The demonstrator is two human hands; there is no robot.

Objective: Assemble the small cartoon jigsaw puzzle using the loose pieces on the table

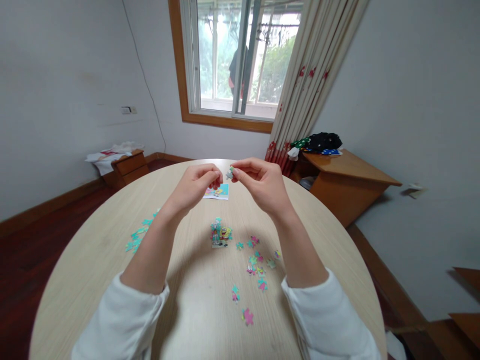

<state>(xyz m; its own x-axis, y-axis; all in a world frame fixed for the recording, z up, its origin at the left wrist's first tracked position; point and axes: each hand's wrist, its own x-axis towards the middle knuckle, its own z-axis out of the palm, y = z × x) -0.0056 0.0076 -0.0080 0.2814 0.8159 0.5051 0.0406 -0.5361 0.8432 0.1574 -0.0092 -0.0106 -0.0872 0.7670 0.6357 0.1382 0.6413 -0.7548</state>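
Note:
A small jigsaw puzzle piece (229, 174), greyish with a bit of green, is pinched between the thumb and fingertips of my right hand (258, 177). My left hand (198, 182) is closed just left of that piece, its fingers curled; whatever they may hold is hidden. Both hands are raised over the far part of the table. Behind and below my left hand lies a printed picture card (221, 192), partly covered. Nearer to me rests a joined section of puzzle (221, 234) with cartoon figures, including a yellow square one.
Loose pink, green and teal pieces (256, 259) are scattered right of the joined section, a pink one (247, 316) nearest me. Teal pieces (138, 234) lie by my left forearm on the round table (93, 280). A wooden desk (348, 167) with clothes stands beyond, right.

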